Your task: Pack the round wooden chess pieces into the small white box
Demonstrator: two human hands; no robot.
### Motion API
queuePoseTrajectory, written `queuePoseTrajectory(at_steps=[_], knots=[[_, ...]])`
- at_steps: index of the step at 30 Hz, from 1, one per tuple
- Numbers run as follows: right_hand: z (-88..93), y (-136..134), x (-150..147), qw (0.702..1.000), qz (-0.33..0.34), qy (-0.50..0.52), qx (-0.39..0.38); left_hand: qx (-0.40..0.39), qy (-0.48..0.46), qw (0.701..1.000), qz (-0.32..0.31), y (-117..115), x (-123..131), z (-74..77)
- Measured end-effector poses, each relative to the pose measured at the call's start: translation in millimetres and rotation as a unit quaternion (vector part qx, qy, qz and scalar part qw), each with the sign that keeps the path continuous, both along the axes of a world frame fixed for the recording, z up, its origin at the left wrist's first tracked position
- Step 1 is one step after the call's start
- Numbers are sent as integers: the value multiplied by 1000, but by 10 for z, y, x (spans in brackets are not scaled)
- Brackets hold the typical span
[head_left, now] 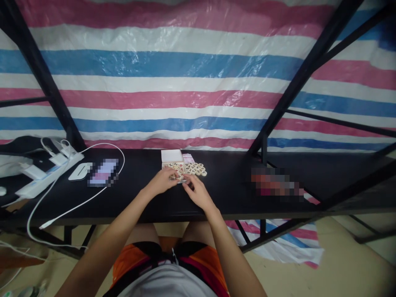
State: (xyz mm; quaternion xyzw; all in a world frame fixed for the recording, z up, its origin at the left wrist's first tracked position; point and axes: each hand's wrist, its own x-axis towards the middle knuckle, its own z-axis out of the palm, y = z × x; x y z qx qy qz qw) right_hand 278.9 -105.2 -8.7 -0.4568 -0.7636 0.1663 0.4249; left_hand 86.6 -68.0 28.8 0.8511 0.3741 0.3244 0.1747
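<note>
- At your far left, a white power strip [46,175] lies slanted along the black table [235,185], with a white pad [79,171] and a blurred-out slab like a phone [103,172] to its right, all well apart from your hands.
- Your left hand [162,180] is at the near left of the open box [172,156], fingers curled over small pale pieces; you cannot tell from here whether they pinch 1.
- The box lies straight ahead of the gap between your 2 hands, and your left is the nearer. Its white side is at the back, and round marked pieces in the box [177,166] show ahead of your fingers. Your hands cover its near edge, so its long axis is unclear.
- Just right of the box, the loose pieces [195,168] form a cluster stretching left to right, with a pinkish printed paper [188,158] behind.
- Your right hand [198,192] sits on the near side of that cluster and is the closer of the 2 to it. Its fingers point inward to your left fingertips; whether they grip anything, you cannot tell.
- Far right, a blurred reddish item [275,183] lies well apart.
</note>
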Motion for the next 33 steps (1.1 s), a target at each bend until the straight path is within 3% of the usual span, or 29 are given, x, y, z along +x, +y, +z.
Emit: queuePoseTrajectory(at_steps=[6,9,14,16,19,22,24,28,33], knots=[[101,-129,-65,992,109,-65,-4,-100,-117,987,49,-454,29,-212],[87,-118,-63,991,108,-76,-22,-113,-133,982,67,-488,18,-309],[19,-68,-89,993,89,-67,-34,-79,-69,992,73,-465,51,-330],[-6,-45,-75,997,52,-51,-23,-78,-75,992,66,-480,53,-323],[-41,-4,0,995,-96,-22,10,-82,-94,990,70,-518,38,-312],[-79,34,95,963,-268,-6,27,-85,-92,990,72,-540,23,-301],[-110,54,132,942,-336,-29,8,-83,-81,991,70,-545,19,-295],[-171,74,138,923,-368,-106,-31,-85,-68,992,70,-552,19,-288],[-216,79,141,934,-334,-125,-5,-86,-62,992,68,-554,19,-294]])
